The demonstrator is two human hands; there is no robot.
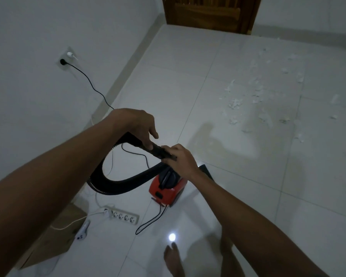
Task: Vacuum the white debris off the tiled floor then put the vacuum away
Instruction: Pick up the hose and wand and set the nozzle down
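Both hands hold the black rigid nozzle tube (157,150) at the free end of the ribbed black flexible hose (116,182). The left hand (137,126) is closed around the upper part of the tube, where the hose begins. The right hand (178,159) is closed around the lower tip of the tube, and its fingers hide the mouth, so I cannot tell if it only holds the tip or is fitting something onto it.

The small red canister vacuum with a dark top (168,188) stands on the glossy white tiled floor (188,76), directly under the right hand. The hose makes a wide loop to the left of the vacuum and rises to the left hand. A thin black power cord (88,80) goes from behind the vacuum to the wall socket (65,59) far up-left of it.

The scattered white paper-like debris (258,92) lies well apart from the vacuum, up and to the right, toward the brown wooden door (208,13). The long axis of the tube runs from upper left to lower right, so its tip points down and right, not yet at the debris. The right hand is the nearer one to the debris. In my judgement, the coming move needs the tip turned up-right and carried across the floor to the scraps. The cleaning seems not yet started.
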